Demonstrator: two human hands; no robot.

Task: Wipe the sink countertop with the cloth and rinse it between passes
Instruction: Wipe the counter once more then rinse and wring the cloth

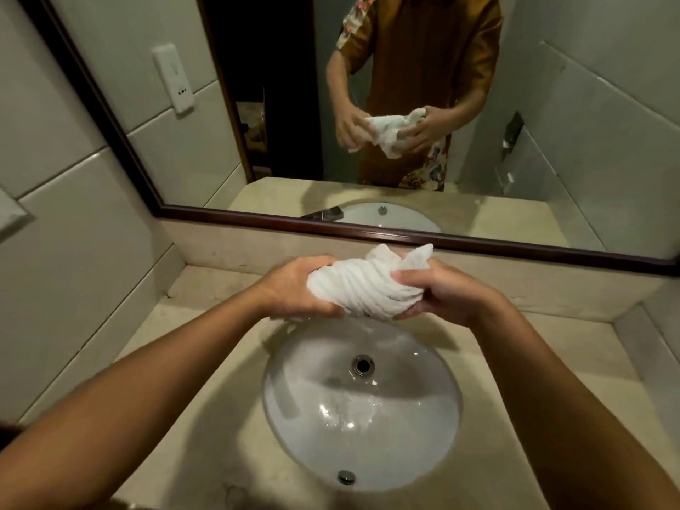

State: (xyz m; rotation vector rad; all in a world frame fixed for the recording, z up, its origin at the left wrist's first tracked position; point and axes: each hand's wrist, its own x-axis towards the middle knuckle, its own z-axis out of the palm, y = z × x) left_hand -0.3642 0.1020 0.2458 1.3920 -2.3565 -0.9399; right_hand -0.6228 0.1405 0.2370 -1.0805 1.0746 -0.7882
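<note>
White cloth (362, 288) is gripped and wrung by left hand (294, 288) and right hand (438, 292) over the sink (294, 417); wiping the countertop (206, 362) is judged next.

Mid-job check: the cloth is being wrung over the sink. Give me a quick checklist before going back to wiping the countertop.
1. Cloth held firmly: ok, the left hand and the right hand each grip an end, and it is twisted between them.
2. Cloth over the sink: ok, it hangs above the back rim.
3. Wrung out enough: cannot tell, no drip is plain to see.
4. Drain open: ok, only a shallow film of water lies in the bowl.
5. Tap shut off: cannot tell, the hands hide it.
6. Countertop free of objects: ok on the visible parts.
</note>
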